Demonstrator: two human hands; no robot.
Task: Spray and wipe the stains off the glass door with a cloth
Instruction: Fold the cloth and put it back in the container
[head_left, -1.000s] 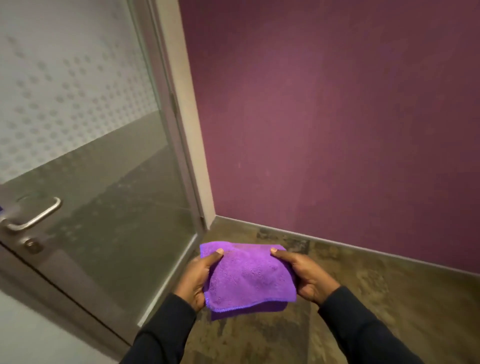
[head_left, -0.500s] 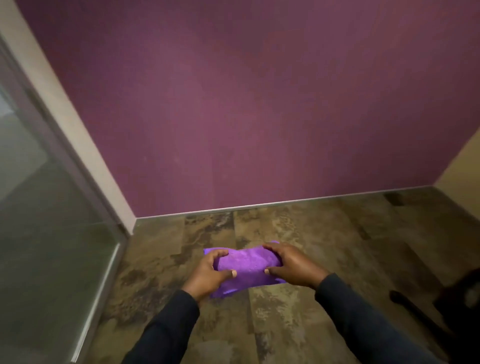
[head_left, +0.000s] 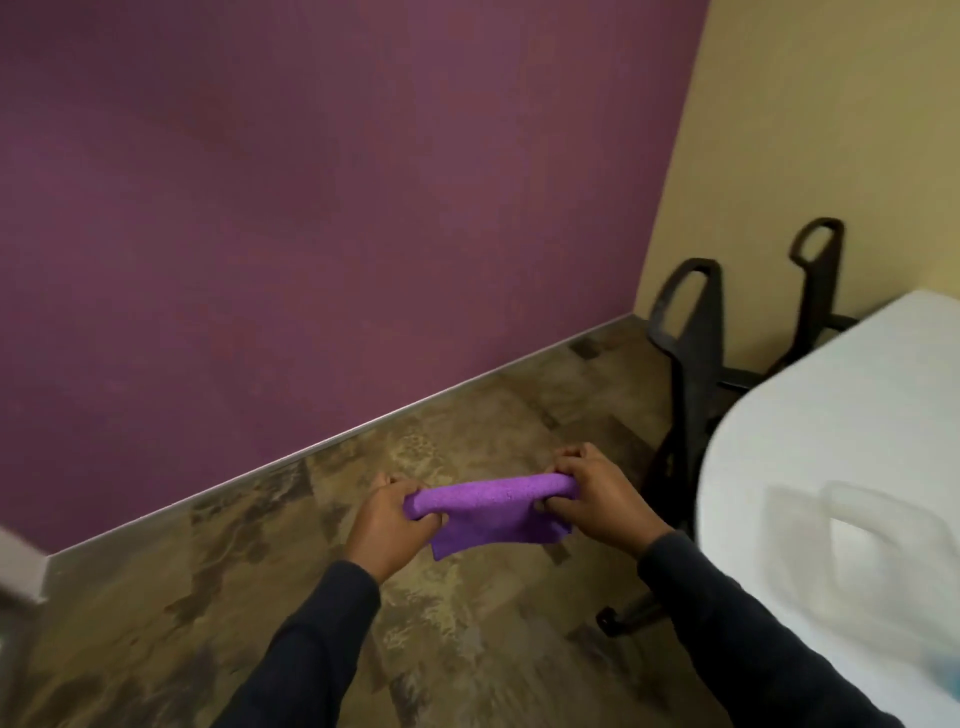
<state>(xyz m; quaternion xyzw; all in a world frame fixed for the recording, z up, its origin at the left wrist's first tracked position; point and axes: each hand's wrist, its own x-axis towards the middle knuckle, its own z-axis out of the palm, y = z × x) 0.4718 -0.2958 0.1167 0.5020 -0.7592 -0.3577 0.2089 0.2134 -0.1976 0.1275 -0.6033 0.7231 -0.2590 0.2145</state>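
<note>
A purple cloth (head_left: 491, 509) is folded and stretched between both hands above the floor. My left hand (head_left: 389, 525) grips its left end and my right hand (head_left: 597, 499) grips its right end, both with fingers closed on the fabric. The glass door is out of view; only a pale strip of its frame (head_left: 15, 566) shows at the far left. On the white table at the right stands a blurred translucent container (head_left: 872, 540), possibly the spray bottle; I cannot tell.
A purple wall (head_left: 311, 208) runs across the back and meets a yellow wall (head_left: 831, 130) at the right. Black chair arms (head_left: 691, 322) stand in that corner. A white round-cornered table (head_left: 779, 467) fills the right side. Mottled brown floor (head_left: 260, 597) lies below.
My view has swung right, away from the glass door toward the table corner. The cloth went from spread flat to folded over and pulled lengthwise between both hands.
</note>
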